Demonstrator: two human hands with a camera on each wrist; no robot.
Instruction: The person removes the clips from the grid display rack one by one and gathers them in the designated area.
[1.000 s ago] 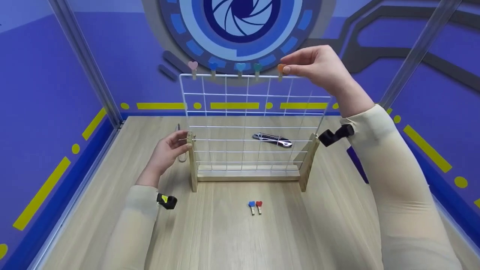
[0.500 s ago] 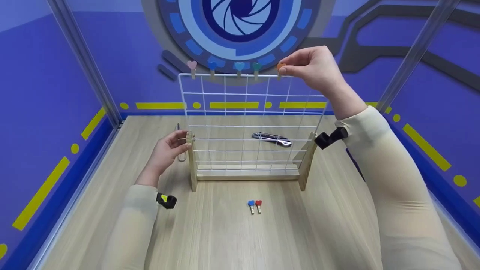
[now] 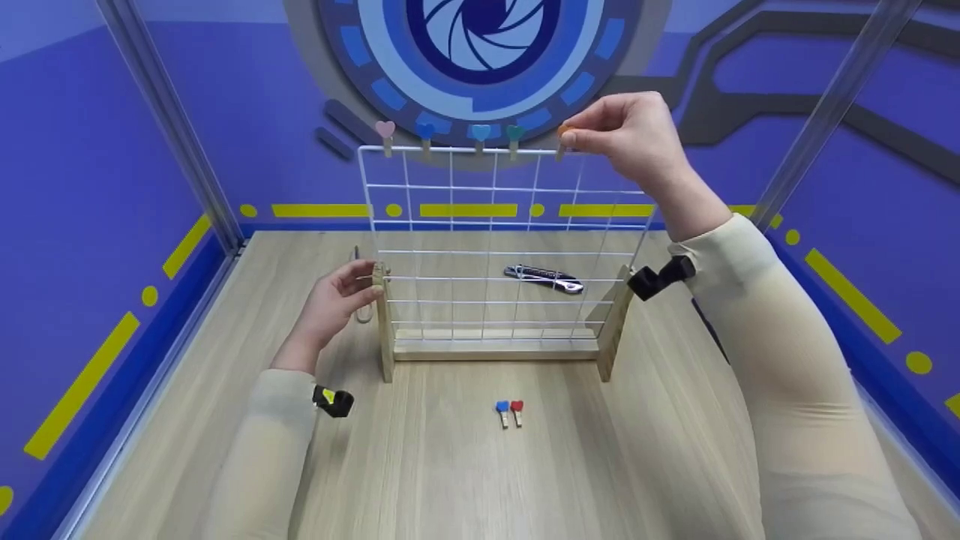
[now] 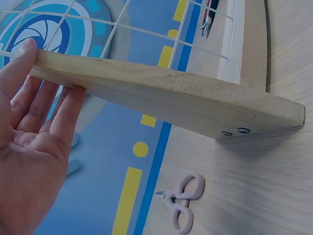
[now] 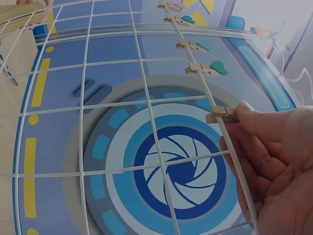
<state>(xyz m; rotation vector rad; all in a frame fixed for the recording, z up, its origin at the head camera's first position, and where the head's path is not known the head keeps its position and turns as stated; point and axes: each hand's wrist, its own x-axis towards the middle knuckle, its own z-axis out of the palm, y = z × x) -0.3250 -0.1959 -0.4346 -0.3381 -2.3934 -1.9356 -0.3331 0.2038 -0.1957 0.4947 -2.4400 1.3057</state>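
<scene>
A white wire grid stands upright in a wooden frame. My left hand holds the frame's left post, thumb on one side and fingers on the other, as the left wrist view shows. At the grid's top right, my right hand pinches a clothespin with an orange heart. In the right wrist view this clothespin sits across the top wire, its heart hidden by my thumb. Pink, blue, light blue and green heart clothespins are clipped along the top wire.
On the table in front of the frame lie a blue heart clothespin and a red one. Behind the grid is a black and silver hand tool. Pale-handled scissors lie left of the frame. Printed walls enclose the table.
My right wrist has shifted slightly left and down, and the orange clothespin leans a little, its heart more covered by my fingers. My left hand stays on the post.
</scene>
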